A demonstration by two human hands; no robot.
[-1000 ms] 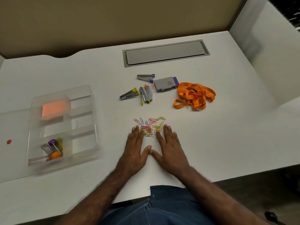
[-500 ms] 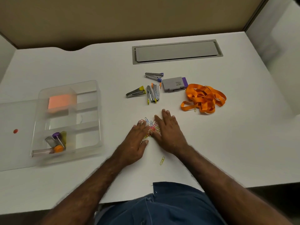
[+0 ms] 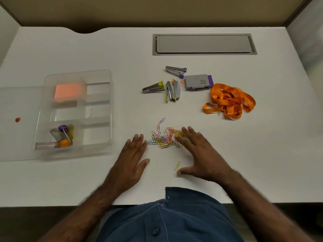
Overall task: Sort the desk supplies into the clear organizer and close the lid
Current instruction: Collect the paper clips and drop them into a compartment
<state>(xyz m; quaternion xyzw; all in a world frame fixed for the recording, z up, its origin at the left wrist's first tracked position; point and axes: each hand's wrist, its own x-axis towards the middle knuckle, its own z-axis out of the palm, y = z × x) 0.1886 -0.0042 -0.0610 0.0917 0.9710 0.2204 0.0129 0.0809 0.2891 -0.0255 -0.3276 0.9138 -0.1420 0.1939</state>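
A heap of coloured paper clips (image 3: 164, 137) lies on the white desk (image 3: 262, 154). My left hand (image 3: 131, 159) lies flat at the heap's left edge, fingers straight. My right hand (image 3: 199, 154) lies flat on the heap's right side, its fingertips on the clips. One yellow clip (image 3: 177, 165) lies apart between my thumbs. The clear organizer (image 3: 97, 77) stands at the left, holding an orange sticky-note pad (image 3: 67, 91) and several staple removers (image 3: 63, 137). Its clear lid (image 3: 19, 137) lies open to the left.
Several more staple removers (image 3: 172, 86) lie beyond the clips, next to a grey and purple box (image 3: 198, 82). An orange lanyard (image 3: 229, 100) is bunched at the right. A grey cable hatch (image 3: 203, 44) is set into the desk's far side.
My hands have drawn apart and back toward me, uncovering the clip heap, which is now bunched closer together. The camera view has shifted.
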